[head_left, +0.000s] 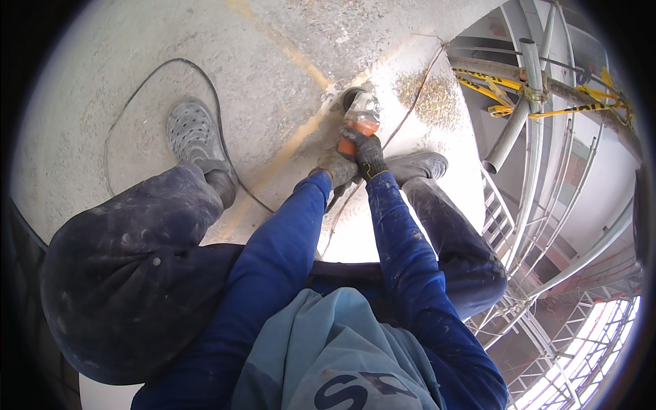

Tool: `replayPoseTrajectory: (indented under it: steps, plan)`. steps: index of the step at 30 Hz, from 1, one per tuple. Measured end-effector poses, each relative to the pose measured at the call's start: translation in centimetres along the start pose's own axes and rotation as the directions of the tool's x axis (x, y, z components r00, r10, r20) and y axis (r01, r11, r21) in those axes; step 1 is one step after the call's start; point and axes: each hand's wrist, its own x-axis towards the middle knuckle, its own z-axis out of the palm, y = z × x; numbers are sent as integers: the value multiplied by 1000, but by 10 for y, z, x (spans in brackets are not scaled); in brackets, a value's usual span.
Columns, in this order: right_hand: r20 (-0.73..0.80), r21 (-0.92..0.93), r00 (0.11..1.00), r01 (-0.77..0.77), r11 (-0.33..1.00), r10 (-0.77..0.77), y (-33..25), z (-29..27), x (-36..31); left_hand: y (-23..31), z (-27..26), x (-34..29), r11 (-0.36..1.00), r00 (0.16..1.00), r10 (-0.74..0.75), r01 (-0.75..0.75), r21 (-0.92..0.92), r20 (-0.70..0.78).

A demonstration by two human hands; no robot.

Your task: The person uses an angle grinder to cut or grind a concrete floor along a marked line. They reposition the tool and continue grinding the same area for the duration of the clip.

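Both my gloved hands are closed around a dusty orange angle grinder (362, 119). My right hand (370, 154), in a dark knit glove, wraps the front of its orange body. Just behind, my left hand (335, 167), in a dust-coated glove, grips the rear part, which is mostly hidden by the fingers. The grinder's head points away from me, and its dark round disc or guard (351, 98) lies at or just above the concrete floor (273, 102). Whether the disc touches the concrete, I cannot tell.
A black cable (217, 102) loops around my left shoe (195, 133); a thin reddish cord (415, 102) runs past the grinder. Beyond the slab's right edge (471, 126) is a drop with scaffold pipes (529, 137) and yellow barrier tape (502, 102). My right shoe (417, 165) stands near that edge.
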Motion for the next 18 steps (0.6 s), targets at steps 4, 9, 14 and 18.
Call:
replayPoseTrajectory:
  steps: [4, 9, 14, 18]
  plan:
    - [27, -41, 999, -22, 999, 24, -4, -9, 5, 4, 5, 3, 998, 999, 40, -39, 47, -14]
    - [34, -69, 999, -6, 998, 9, 0, -11, 6, -3, 13, 12, 1000, 1000, -17, 17, -3, 1]
    - [29, -48, 999, -17, 999, 18, 1, -5, 10, -8, 13, 21, 998, 997, -65, 65, 8, 41]
    - [45, -212, 996, 89, 973, -81, -14, 0, 17, 1, 6, 23, 995, 996, -61, 66, -73, 61]
